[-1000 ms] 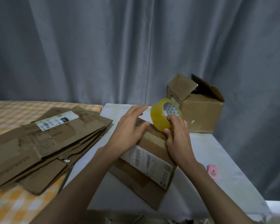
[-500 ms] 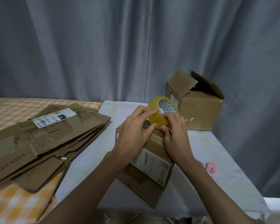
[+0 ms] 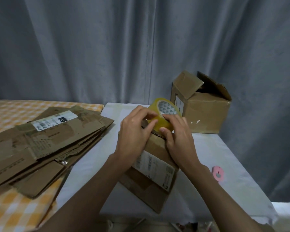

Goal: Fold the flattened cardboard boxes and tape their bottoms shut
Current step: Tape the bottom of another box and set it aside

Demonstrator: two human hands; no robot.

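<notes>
Both hands meet on the roll of tape [image 3: 163, 115], which rests at the far top edge of the box [image 3: 155, 158] standing in the middle of the white table [image 3: 224, 158]. My right hand [image 3: 179, 139] curls over the roll, thumb against its near face, gripping it; my left hand [image 3: 134, 133] has its fingertips bent onto the roll's yellow side, apparently picking for the loose end, though I cannot see the end itself. To do this step well, I judge I should steady the roll with the right hand, lift the tape end with a left fingernail, stick it past the far edge, then draw the roll toward me along the flap seam while keeping the flaps pressed flat. Flattened boxes [image 3: 45, 139] lie stacked on the orange checked cloth [image 3: 12, 210] to the left; an assembled box [image 3: 203, 111] with open flaps sits at the table's far right corner, and a small pink object [image 3: 218, 173] lies near the right edge. Grey curtains [image 3: 107, 47] close off the room behind.
</notes>
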